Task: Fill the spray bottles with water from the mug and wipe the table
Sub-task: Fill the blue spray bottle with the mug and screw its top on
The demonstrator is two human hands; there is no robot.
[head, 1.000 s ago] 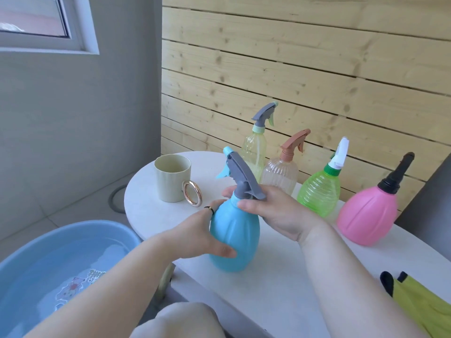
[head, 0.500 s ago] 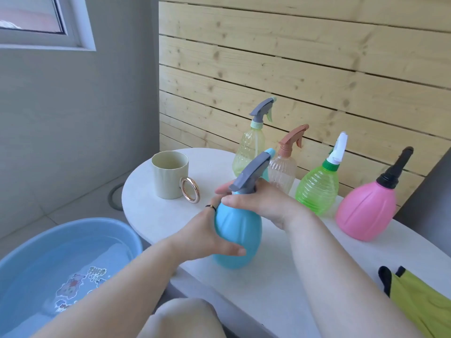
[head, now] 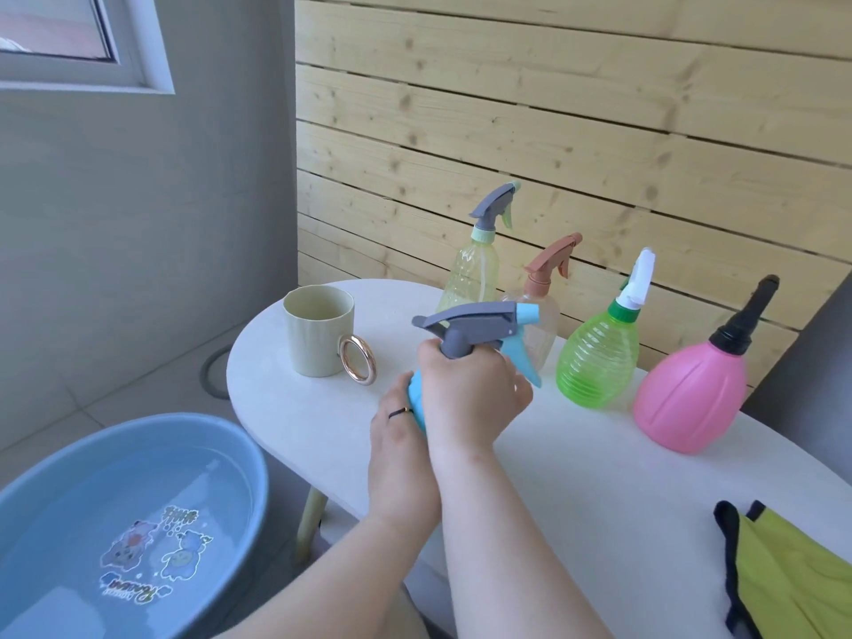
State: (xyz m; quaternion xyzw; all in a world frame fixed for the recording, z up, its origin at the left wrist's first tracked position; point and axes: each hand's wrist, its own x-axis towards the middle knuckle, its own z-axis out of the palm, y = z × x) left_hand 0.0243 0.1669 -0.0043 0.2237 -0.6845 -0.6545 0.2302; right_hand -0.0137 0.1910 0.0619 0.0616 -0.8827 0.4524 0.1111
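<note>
Left hand grips blue bottle near counter front edge; right hand clasps its spray head. Mug at left end. Cap on, four bottles capped, wiping undone.

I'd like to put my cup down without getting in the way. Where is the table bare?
Bare tabletop lies between the pink bottle and the yellow-green cloth, and along the near edge right of the arms. A smaller gap sits between the mug and the hands. The wall side is crowded with spray bottles.
</note>
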